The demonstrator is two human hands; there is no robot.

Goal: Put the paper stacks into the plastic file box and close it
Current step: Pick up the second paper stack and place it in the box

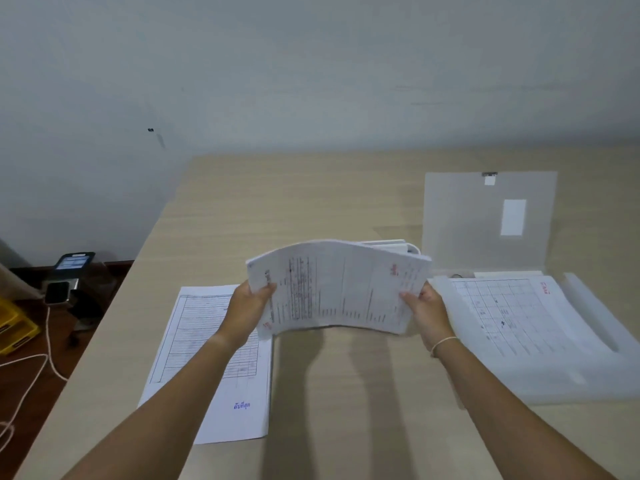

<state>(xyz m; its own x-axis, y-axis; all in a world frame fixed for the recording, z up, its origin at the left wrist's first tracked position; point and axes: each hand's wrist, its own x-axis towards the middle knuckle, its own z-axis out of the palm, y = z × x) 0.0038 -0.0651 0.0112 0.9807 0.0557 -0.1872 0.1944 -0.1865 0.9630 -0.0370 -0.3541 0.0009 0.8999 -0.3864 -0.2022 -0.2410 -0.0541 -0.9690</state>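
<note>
A thick stack of printed paper (341, 284) hangs above the middle of the table, bowed upward. My left hand (250, 304) grips its left end and my right hand (425, 308) grips its right end. The translucent plastic file box (585, 382) lies open at the right, its lid (460, 216) standing up at the back. One paper stack (519, 317) with a printed grid lies inside the box. Another stack (211, 365) lies flat on the table at the left, partly under my left forearm.
The light wooden table (346, 410) stands against a pale wall. Its left edge drops to a floor with a phone on a stand (73, 262), a smartwatch (56, 292), a white cable (48, 344) and a yellow item (14, 323).
</note>
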